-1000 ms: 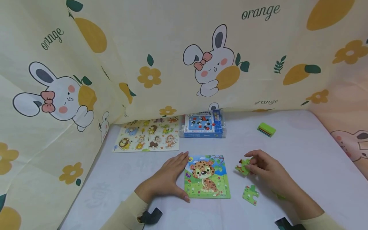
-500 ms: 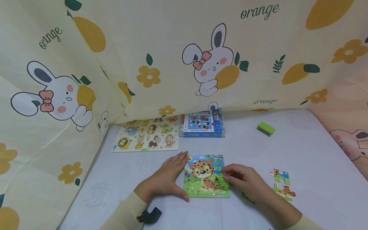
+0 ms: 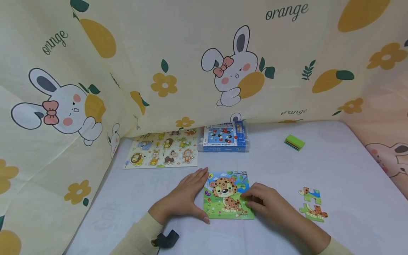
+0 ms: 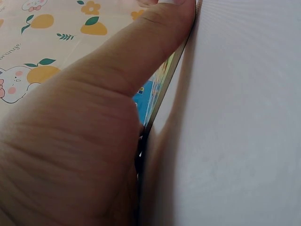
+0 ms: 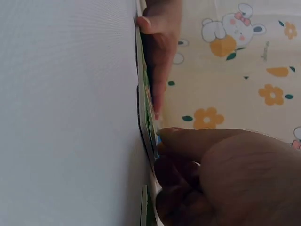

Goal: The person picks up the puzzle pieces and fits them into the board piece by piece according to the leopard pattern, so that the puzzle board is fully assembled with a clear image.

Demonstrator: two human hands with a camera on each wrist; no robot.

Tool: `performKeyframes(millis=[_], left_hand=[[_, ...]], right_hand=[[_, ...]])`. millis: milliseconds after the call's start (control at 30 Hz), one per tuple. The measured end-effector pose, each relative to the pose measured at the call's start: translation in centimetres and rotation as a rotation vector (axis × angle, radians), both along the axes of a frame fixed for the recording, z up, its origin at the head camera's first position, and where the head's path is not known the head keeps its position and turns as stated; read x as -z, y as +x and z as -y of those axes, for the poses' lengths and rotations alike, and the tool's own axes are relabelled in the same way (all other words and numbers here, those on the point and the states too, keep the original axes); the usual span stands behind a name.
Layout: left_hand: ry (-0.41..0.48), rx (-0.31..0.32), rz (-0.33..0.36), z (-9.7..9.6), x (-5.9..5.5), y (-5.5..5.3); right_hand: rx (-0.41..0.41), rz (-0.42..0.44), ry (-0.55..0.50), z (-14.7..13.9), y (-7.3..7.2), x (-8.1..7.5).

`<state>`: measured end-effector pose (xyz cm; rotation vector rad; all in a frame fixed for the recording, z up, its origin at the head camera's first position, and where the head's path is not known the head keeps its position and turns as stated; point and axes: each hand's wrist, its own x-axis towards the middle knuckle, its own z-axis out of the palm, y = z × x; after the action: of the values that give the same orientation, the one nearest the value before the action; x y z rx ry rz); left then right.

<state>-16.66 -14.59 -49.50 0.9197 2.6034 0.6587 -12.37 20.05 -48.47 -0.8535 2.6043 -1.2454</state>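
Note:
A leopard jigsaw puzzle (image 3: 224,205) in a flat square board lies on the table in front of the person. The left hand (image 3: 188,196) rests along its left edge, fingers extended and thumb near the lower left corner. At the board's right side, the right hand (image 3: 266,203) pinches a green puzzle piece (image 3: 243,206) with thumb and fingertips, low over the picture; the fingers cover part of it. In the right wrist view, the thumb and finger meet right at the board's edge. Two loose puzzle pieces (image 3: 313,212) lie to the right of the right forearm.
Behind the puzzle lie an animal picture board (image 3: 162,152) and a blue plastic-wrapped box (image 3: 224,140). A small green block-like item (image 3: 294,142) is at the back right. A patterned curtain (image 3: 191,71) hangs at the back.
The right hand has carried the piece left from beside the board onto its right side and lowered it there. The left hand has stayed in place. A loose green piece is now hidden.

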Motion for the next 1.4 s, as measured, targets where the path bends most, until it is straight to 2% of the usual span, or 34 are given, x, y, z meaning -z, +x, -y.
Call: performKeyframes(millis=[100, 267, 367, 533, 800, 1067, 1400], left_hand=[[0.000, -0.002, -0.001, 0.1, 0.1, 0.0], [0.013, 0.001, -0.001, 0.1, 0.2, -0.1], [0.014, 0.002, 0.000, 0.0, 0.2, -0.1], [0.004, 0.000, -0.004, 0.0, 0.1, -0.1], [0.008, -0.007, 0.007, 0.0, -0.1, 0.0], [-0.002, -0.006, 0.002, 0.0, 0.0, 0.0], [0.000, -0.006, 0.002, 0.0, -0.1, 0.0]], right_hand=[[-0.021, -0.079, 0.098, 0.0, 0.2, -0.4], [-0.127, -0.352, 0.309, 0.2, 1.5, -1.5], [-0.195, -0.412, 0.394, 0.6, 2.4, -2.1], [-0.238, -0.334, 0.478, 1.1, 3.1, -2.6], [-0.239, -0.211, 0.484, 1.0, 3.2, -2.5], [-0.256, -0.251, 0.436, 0.1, 3.3, -2.1], [-0.268, -0.182, 0.395, -0.5, 2.9, -1.9]])
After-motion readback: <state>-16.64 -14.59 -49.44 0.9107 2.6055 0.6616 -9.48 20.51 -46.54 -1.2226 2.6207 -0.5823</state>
